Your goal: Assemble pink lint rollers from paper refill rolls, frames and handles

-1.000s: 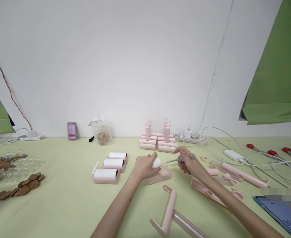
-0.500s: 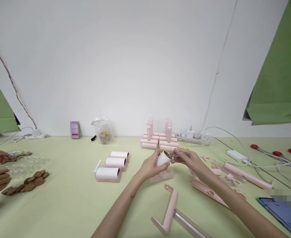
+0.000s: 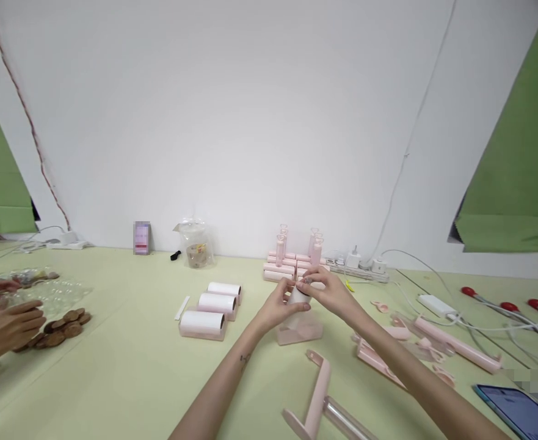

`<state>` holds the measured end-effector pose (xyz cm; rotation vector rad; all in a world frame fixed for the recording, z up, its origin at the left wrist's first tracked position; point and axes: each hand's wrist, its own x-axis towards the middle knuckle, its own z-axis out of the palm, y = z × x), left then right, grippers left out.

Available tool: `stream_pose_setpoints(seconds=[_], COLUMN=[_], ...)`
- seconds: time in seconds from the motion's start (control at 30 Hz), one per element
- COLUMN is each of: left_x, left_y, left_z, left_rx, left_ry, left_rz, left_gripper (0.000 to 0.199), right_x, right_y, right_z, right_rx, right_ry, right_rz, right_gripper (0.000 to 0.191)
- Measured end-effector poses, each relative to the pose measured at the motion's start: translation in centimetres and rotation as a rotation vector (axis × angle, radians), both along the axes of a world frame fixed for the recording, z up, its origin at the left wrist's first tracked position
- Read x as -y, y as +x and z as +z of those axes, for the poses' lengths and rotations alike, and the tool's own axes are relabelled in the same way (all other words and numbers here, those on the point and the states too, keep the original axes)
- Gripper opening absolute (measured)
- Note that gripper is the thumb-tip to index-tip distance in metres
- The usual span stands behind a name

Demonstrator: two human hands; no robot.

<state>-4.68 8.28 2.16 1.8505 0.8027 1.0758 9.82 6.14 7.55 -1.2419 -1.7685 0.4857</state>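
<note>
A person's left hand (image 3: 275,307) clasps a white roll (image 3: 299,296) above the table (image 3: 126,379), its fingers wrapped around the side. The right hand (image 3: 329,291) bends over the roll's upper end, fingertips gathered there; whether they pinch anything is too small to tell from here. Just below, a clear pink case (image 3: 298,335) rests on the tabletop. To the left, three more rolls (image 3: 217,304) lie in a row, a white strip (image 3: 182,308) beside them. Nearer the person lies a pink frame (image 3: 318,397) with a clear handle (image 3: 344,420); pink parts (image 3: 461,346) lie about the right forearm (image 3: 415,373). Pink rollers (image 3: 279,269) stand grouped by the wall (image 3: 269,122). At far left, a co-worker's hands (image 3: 10,333) work beside brown discs (image 3: 65,327).
</note>
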Motion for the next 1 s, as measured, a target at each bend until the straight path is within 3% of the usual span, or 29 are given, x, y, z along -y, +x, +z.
stream_pose_setpoints(seconds=[0.23, 0.43, 0.53, 0.63, 0.8, 0.9, 1.0], left_x=[-0.3, 0.7, 1.1, 1.1, 0.6, 0.6, 0.8], left_y=[-0.2, -0.9, -1.2, -1.2, -1.0, -0.8, -0.5], left_z=[-0.1, 1.9, 2.4, 1.8, -0.4, -1.6, -1.3], left_rx=[-0.003, -0.030, -0.226, -0.496, -0.704, -0.794, -0.891], left_ry=[0.011, 0.067, 0.237, 0.423, 0.472, 0.501, 0.550], left_rz=[0.024, 0.071, 0.058, -0.010, -0.090, -0.084, -0.028], left_gripper=[0.037, 0.040, 0.043, 0.046, 0.049, 0.061, 0.057], right_x=[0.1, 2.1, 3.8, 5.7, 8.0, 8.4, 8.7], right_y=[0.0, 1.6, 3.1, 4.0, 4.5, 4.9, 5.6], right_z=[-1.7, 0.8, 1.4, 0.3, -3.3, -4.9, -5.9], right_rx=[-0.106, -0.531, -0.774, -0.700, -0.574, -0.587, -0.511], right_ry=[0.011, 0.232, 0.261, 0.134, 0.004, -0.029, -0.070], right_rz=[-0.035, -0.154, -0.110, -0.057, -0.007, -0.014, -0.054], right_gripper=[0.033, 0.025, 0.019, 0.021, 0.027, 0.028, 0.028])
